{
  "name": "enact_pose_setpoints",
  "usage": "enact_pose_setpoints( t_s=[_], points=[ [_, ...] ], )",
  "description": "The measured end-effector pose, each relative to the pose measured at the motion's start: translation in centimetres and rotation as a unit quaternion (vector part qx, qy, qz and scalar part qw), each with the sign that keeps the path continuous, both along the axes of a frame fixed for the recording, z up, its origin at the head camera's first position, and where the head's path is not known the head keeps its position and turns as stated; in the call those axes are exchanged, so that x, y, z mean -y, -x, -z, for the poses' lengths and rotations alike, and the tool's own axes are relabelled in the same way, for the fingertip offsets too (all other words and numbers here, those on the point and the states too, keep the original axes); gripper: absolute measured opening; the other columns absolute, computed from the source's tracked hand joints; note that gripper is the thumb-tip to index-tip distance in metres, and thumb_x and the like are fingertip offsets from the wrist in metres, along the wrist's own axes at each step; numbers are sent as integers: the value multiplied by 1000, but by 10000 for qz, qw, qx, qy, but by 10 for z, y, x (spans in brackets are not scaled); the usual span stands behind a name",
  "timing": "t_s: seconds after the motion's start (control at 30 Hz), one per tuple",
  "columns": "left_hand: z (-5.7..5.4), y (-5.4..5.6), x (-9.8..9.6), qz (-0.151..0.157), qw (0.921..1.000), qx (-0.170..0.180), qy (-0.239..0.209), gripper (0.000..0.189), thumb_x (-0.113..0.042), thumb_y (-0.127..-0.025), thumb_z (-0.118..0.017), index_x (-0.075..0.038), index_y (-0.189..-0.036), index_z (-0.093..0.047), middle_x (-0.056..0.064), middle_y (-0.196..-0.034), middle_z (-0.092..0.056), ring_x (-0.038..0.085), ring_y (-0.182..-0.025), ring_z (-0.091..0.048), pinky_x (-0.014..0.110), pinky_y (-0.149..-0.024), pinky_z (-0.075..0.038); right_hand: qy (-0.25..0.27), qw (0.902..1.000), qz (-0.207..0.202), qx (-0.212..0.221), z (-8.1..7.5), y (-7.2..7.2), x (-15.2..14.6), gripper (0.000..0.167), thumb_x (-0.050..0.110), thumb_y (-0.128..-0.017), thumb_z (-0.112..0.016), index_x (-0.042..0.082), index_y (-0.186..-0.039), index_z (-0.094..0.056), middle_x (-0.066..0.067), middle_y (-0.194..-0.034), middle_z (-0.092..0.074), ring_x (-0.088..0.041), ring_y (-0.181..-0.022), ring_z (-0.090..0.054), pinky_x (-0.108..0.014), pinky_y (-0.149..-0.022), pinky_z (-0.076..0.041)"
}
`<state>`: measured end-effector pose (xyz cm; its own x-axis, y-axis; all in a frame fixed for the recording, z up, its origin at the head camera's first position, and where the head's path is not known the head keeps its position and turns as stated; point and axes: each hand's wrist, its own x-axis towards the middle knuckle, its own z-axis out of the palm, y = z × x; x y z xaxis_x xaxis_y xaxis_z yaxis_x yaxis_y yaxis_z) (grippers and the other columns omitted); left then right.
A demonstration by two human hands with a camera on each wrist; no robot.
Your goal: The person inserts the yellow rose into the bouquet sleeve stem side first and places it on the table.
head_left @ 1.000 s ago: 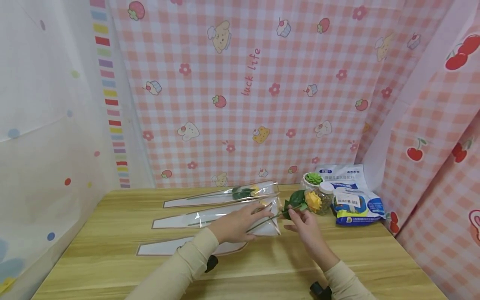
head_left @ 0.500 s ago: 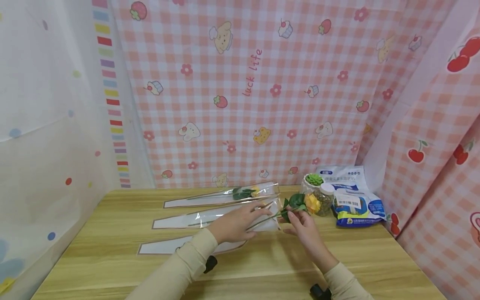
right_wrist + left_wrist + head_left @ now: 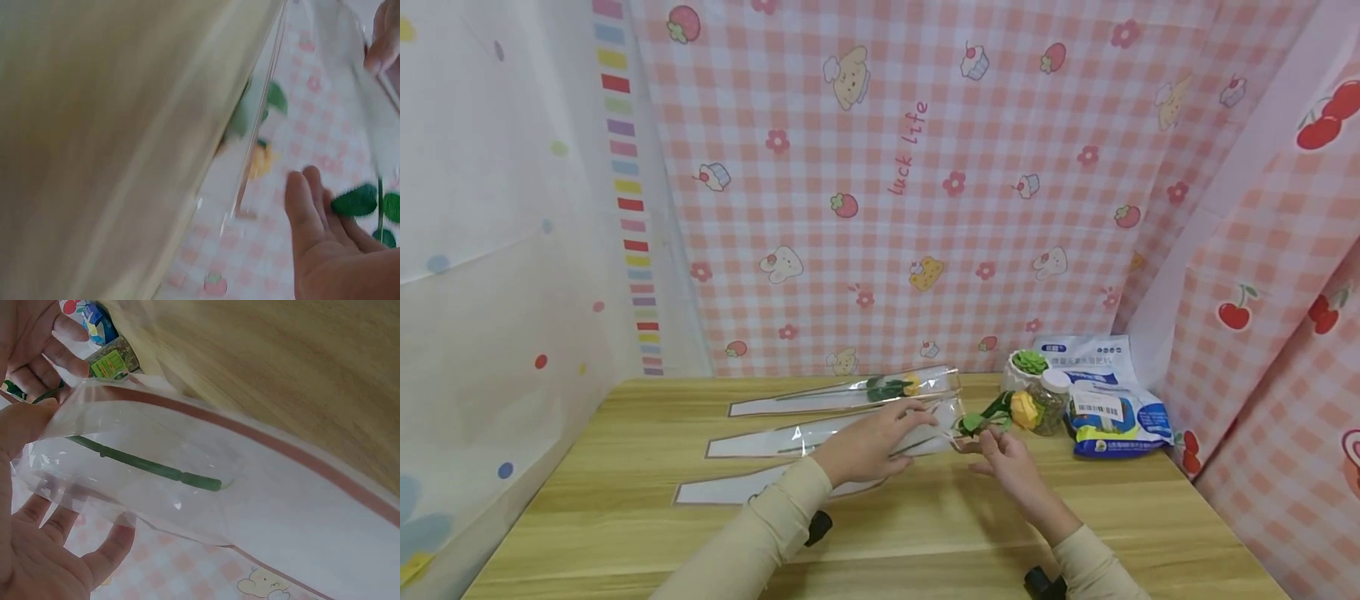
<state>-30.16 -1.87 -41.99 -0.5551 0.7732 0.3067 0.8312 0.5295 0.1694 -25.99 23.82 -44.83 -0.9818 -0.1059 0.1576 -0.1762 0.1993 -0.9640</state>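
Note:
In the head view my left hand (image 3: 865, 446) holds the mouth of the front clear flower sleeve (image 3: 722, 490), which has a white back and a brown border. The left wrist view shows its thumb and fingers about the raised film, with the green stem (image 3: 144, 464) lying inside. My right hand (image 3: 1011, 473) pinches the yellow rose (image 3: 1025, 410) by its stem near the leaves (image 3: 973, 422), at the sleeve's mouth. The flower head is outside the sleeve. Part of the sleeve is hidden behind the left hand and forearm.
Behind lie a middle sleeve (image 3: 752, 446) with a stem in it and a back sleeve (image 3: 820, 400) holding a yellow rose. At the right stand a potted succulent (image 3: 1028, 363), a lidded jar (image 3: 1051, 404) and blue-and-white bags (image 3: 1120, 417). A checked curtain (image 3: 887, 208) hangs behind.
The rose's leaves have turned and now sit closer to the sleeve's mouth. My right hand has shifted slightly down towards the front. My left hand has kept its place on the sleeve.

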Motion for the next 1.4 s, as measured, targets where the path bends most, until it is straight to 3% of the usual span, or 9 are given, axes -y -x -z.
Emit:
enact_pose_setpoints(
  t_s=[0.1, 0.2, 0.33, 0.4, 0.53, 0.7, 0.87, 1.1, 1.4],
  points=[
    [1, 1, 2, -50, 10000, -19, 31, 61, -23, -95, -73, -23, -148, -44, 10, -152, -42, 23, -123, -59, 33, -98, -53, -460, 9986, -257, -107, 3, 3, -11, 70, 42, -107, -42, -19, -140, -41, -38, -131, -56, -50, -117, -60, -52, -91, -57],
    [1, 1, 3, -74, 10000, -14, 63, 60, -24, -95, -73, -23, -148, -44, 11, -152, -42, 24, -125, -57, 34, -99, -53, -686, 9963, -407, 308, 7, 6, -20, 82, 48, -103, -48, -19, -147, -28, -39, -141, -47, -48, -119, -59, -50, -85, -59],
    [-1, 0, 4, -93, 9999, 19, 100, 60, -24, -95, -73, -22, -148, -44, 10, -153, -42, 24, -126, -57, 34, -100, -53, -480, 9970, -91, 602, 10, 9, -27, 92, 52, -97, -54, -13, -148, -13, -40, -139, -44, -35, -109, -66, -42, -72, -62],
    [0, 0, 4, -88, 9999, 12, 104, 60, -24, -95, -73, -22, -148, -44, 11, -153, -42, 23, -126, -57, 34, -101, -52, -17, 9993, 241, 299, 9, 11, -29, 95, 56, -94, -54, -9, -147, -11, -38, -129, -50, -23, -100, -69, -39, -69, -62],
    [2, 1, 5, -47, 9999, -7, 109, 60, -24, -95, -73, -22, -148, -44, 11, -152, -42, 23, -122, -59, 32, -98, -53, 601, 9953, 602, -462, 4, 14, -36, 88, 53, -96, -52, -3, -151, -15, -13, -112, -57, -4, -90, -63, -29, -68, -61],
    [6, 2, 5, -12, 9998, -85, 151, 62, -23, -94, -75, -22, -148, -45, 10, -151, -43, 24, -128, -56, 34, -104, -50, 608, 9940, 551, -724, -3, 13, -38, 56, 22, -106, -52, -2, -151, -28, 6, -106, -63, -5, -89, -63, -26, -70, -60],
    [7, 1, 4, -2, 9997, -130, 193, 67, -22, -92, -77, -20, -150, -43, 10, -153, -42, 26, -130, -54, 38, -108, -47, 1023, 9881, 500, -1034, -8, 11, -34, 43, 5, -104, -54, -7, -139, -32, 17, -109, -67, -3, -93, -66, -24, -75, -59],
    [8, -1, 5, -8, 9995, 30, 325, 75, -21, -91, -78, -18, -154, -38, 11, -156, -38, 27, -138, -46, 37, -111, -43, 847, 9847, 425, -1464, -15, 7, -29, 51, -4, -100, -56, -14, -145, -34, 18, -128, -57, 7, -120, -53, -13, -96, -47],
    [11, -1, 6, -75, 9990, 299, 336, 77, -23, -92, -77, -16, -156, -34, 12, -158, -35, 25, -140, -44, 36, -112, -42, 903, 9707, -61, -2226, -14, 6, -28, 44, -6, -101, -54, -12, -143, -41, 1, -142, -58, -6, -128, -54, -17, -95, -50]
  ],
)
